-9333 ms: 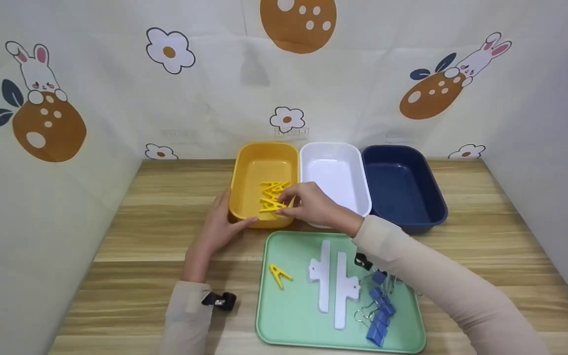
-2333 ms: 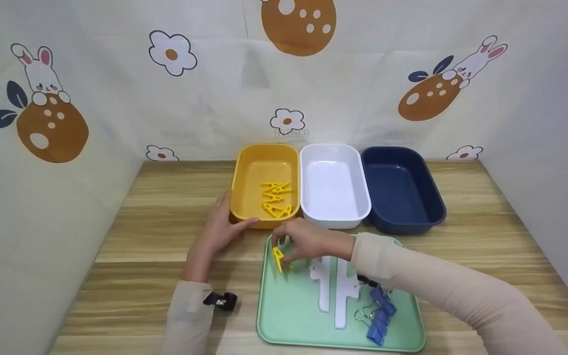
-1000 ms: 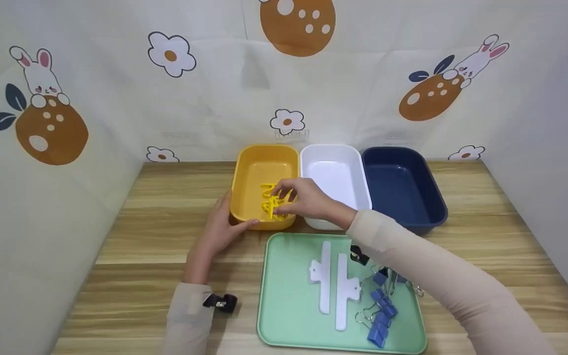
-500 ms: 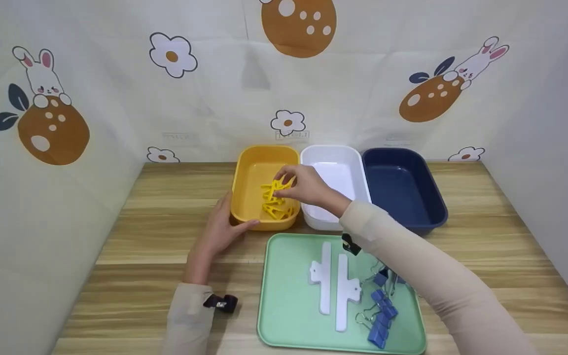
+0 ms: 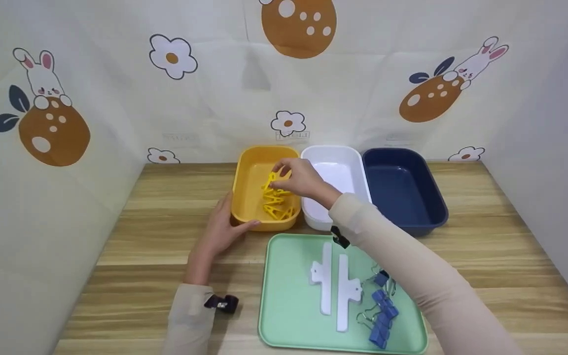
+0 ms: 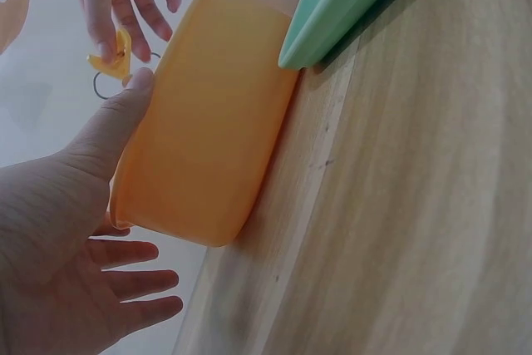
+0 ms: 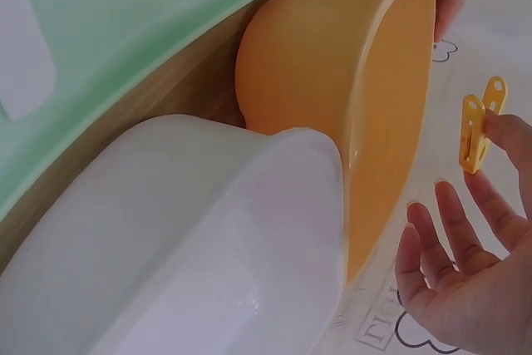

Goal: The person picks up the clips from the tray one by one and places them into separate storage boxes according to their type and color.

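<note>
My right hand (image 5: 300, 177) pinches a yellow plastic clothespin (image 7: 472, 137) between thumb and index finger, above the yellow bin (image 5: 250, 172). In the right wrist view the other fingers spread below it. Under the hand, several yellow clothespins (image 5: 275, 212) lie in a row on the bin's floor, partly hidden by the fingers. My left hand (image 5: 221, 228) steadies the bin at its near left corner. Its thumb (image 6: 125, 114) rests by the rim while the other fingers reach out straight along the side.
A white bin (image 5: 336, 170) and a navy bin (image 5: 402, 192) stand right of the yellow one. In front lies a green tray (image 5: 289, 320) with two white long-bar clips (image 5: 342, 296) and several blue binder clips (image 5: 380, 330). My right forearm crosses over the tray's corner.
The right hand picked up the lone clothespin from the tray, carried it over the yellow bin and has moved toward the bin's back with it. The left hand stays in place.
</note>
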The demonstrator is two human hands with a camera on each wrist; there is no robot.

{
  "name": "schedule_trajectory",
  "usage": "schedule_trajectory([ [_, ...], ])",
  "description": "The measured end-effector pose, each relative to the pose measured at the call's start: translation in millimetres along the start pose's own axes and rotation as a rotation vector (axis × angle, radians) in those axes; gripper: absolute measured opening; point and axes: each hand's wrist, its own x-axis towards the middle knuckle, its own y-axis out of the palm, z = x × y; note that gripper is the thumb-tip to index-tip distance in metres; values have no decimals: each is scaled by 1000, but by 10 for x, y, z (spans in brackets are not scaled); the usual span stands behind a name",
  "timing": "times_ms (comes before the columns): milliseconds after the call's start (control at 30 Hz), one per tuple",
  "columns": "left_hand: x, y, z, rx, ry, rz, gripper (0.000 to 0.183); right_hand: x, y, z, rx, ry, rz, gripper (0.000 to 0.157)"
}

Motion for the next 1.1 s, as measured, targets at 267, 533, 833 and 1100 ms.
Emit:
schedule_trajectory([
  [267,2,18,4,-4,-3,8,103,37,-10,-3,-45,23,-19,48],
  [533,-3,23,-1,-15,-21,7,104,10,-43,-35,-20,37,-23,63],
  [833,10,15,7,-23,-21,8,104,-157,-56,-96,13,-4,-2,63],
  [1100,-3,3,1,0,-26,3,101,-361,-45,-142,-15,-66,0,57],
])
